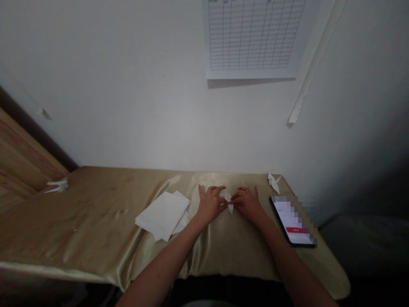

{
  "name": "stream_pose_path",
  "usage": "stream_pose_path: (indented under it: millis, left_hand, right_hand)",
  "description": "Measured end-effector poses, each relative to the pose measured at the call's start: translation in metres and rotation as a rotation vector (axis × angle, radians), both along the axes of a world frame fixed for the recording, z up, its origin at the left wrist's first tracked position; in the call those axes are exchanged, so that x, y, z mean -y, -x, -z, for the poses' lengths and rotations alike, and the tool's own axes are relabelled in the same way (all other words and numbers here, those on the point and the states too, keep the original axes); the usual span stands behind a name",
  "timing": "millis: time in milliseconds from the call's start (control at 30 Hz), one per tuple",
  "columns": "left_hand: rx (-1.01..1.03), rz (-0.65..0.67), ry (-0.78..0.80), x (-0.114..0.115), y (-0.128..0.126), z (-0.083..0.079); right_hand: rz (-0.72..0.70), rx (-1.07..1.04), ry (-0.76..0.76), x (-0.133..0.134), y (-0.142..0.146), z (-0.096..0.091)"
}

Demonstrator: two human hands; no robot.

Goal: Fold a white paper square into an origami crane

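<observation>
A small folded white paper (230, 209), narrow and diamond-shaped, lies on the gold cloth between my two hands. From its left side, my left hand (212, 202) presses on it with the fingertips, thumb and fingers bent around the edge. On the opposite side my right hand (248, 203) pinches it, and the fingertips of both hands almost meet at its middle. Part of the paper is hidden under the fingers. Just left of my left hand is a loose stack of white paper sheets (163, 214).
A phone (292, 221) with a lit screen lies right of my right forearm. Behind it, near the wall, sits a folded paper crane (274, 183). Another white folded paper (58, 185) rests at the far left. The table's satin cloth (96, 213) is wrinkled. A printed chart (254, 38) hangs on the wall.
</observation>
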State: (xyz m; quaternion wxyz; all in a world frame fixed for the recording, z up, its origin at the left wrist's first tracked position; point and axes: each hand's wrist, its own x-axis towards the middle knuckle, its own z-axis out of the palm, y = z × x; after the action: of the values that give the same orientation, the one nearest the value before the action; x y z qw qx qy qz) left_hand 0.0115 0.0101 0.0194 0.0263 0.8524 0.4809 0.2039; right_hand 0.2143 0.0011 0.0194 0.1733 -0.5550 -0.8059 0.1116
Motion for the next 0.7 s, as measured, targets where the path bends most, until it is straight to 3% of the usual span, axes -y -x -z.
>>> stream_pose_path:
  millis: [400, 700]
  left_hand:
    - [-0.029, -0.002, 0.188, -0.007, 0.011, -0.006]
    - [0.007, -0.040, 0.143, -0.004, 0.002, -0.001]
  right_hand:
    - [0.104, -0.089, 0.039, 0.004, -0.003, -0.002]
    - [0.132, -0.105, 0.035, 0.000, -0.002, 0.004]
